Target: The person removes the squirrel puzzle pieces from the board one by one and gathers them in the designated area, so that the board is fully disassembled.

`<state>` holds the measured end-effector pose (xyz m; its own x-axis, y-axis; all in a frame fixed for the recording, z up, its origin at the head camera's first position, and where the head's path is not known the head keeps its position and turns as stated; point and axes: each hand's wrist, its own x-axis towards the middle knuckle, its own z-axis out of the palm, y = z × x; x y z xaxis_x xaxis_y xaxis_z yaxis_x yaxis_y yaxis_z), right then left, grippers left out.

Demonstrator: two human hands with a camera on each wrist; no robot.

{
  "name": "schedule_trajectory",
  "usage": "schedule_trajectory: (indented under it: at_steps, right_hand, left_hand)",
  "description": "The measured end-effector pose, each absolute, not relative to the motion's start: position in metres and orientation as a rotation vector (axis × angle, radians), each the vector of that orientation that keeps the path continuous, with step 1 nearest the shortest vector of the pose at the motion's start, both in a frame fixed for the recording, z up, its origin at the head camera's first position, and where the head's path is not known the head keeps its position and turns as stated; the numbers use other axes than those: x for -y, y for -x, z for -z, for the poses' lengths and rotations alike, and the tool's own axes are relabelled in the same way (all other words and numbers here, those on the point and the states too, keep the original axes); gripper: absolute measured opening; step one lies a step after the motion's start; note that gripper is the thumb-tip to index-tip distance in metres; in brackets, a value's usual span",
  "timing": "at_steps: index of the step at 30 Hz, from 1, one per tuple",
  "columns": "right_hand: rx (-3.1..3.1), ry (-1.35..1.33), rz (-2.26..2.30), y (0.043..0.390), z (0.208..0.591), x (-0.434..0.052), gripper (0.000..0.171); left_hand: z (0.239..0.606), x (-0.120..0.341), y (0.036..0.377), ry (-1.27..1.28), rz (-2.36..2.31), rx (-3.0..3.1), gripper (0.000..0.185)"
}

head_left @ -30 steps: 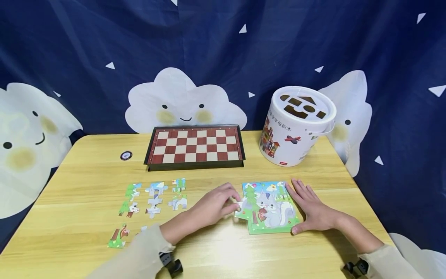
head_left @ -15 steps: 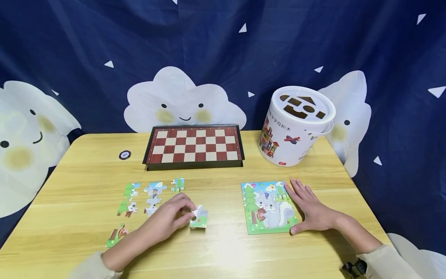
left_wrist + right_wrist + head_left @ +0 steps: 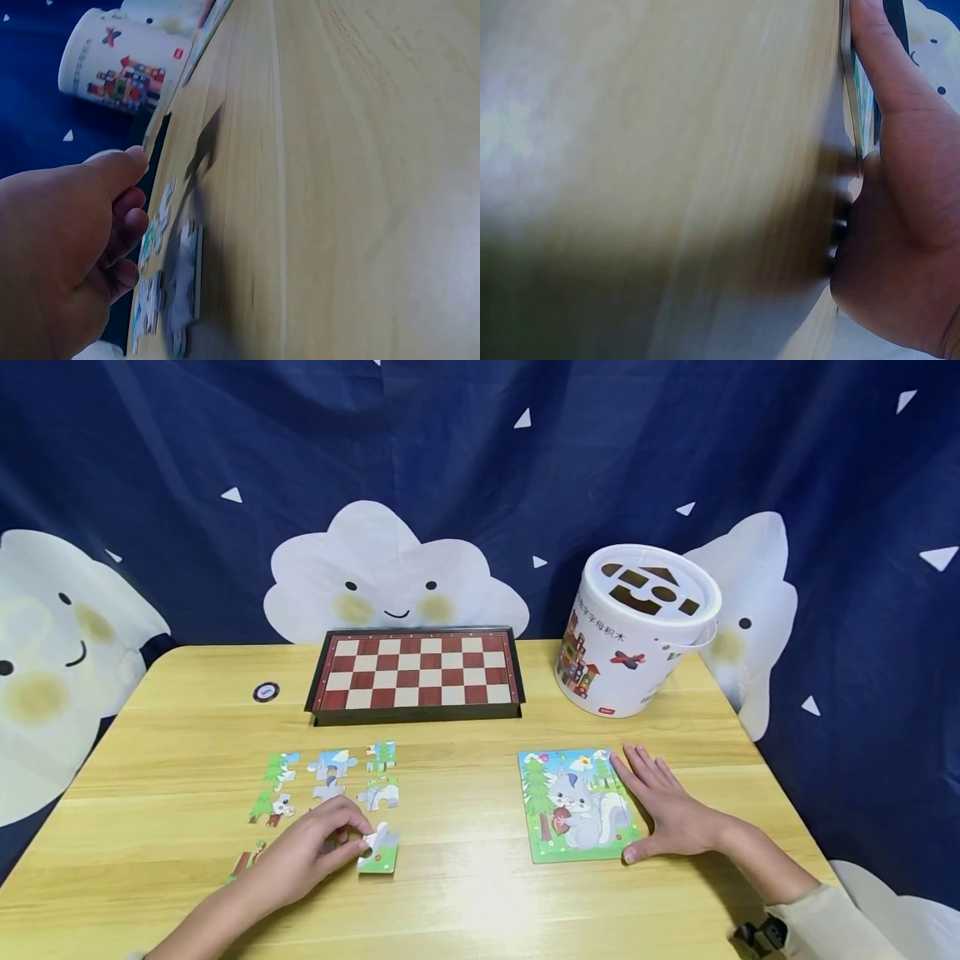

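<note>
A squirrel puzzle board (image 3: 573, 806) lies on the wooden table (image 3: 480, 902), right of centre. My right hand (image 3: 651, 795) rests flat on the board's right edge, fingers straight; in the right wrist view the right hand (image 3: 900, 187) lies along the board's edge (image 3: 853, 97). My left hand (image 3: 358, 846) pinches a green and white puzzle piece (image 3: 380, 857) low over the table, just below several loose pieces (image 3: 330, 777) laid out in rows. From the left wrist view, the left hand (image 3: 75, 240) hovers beside those loose pieces (image 3: 180, 292).
A folded chessboard (image 3: 416, 672) sits at the back centre, with a small round disc (image 3: 266, 692) to its left. A white shape-sorter bucket (image 3: 637, 631) stands at the back right. A dark blue curtain with clouds hangs behind the table.
My left hand has carried the puzzle piece away from the board's left edge, leftward and nearer, to the loose pieces. The right hand has stayed put.
</note>
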<state>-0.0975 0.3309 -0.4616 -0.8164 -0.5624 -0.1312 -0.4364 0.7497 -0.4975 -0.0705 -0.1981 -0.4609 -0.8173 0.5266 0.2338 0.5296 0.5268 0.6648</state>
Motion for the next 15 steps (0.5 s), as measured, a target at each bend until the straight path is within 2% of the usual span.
schedule_trajectory:
  at_steps: [15]
  right_hand:
    - [-2.678, 0.782, 0.673, 0.097, 0.4617, -0.331, 0.134]
  left_hand:
    - [0.4642, 0.2066, 0.0696, 0.926, 1.139, 2.792, 0.017]
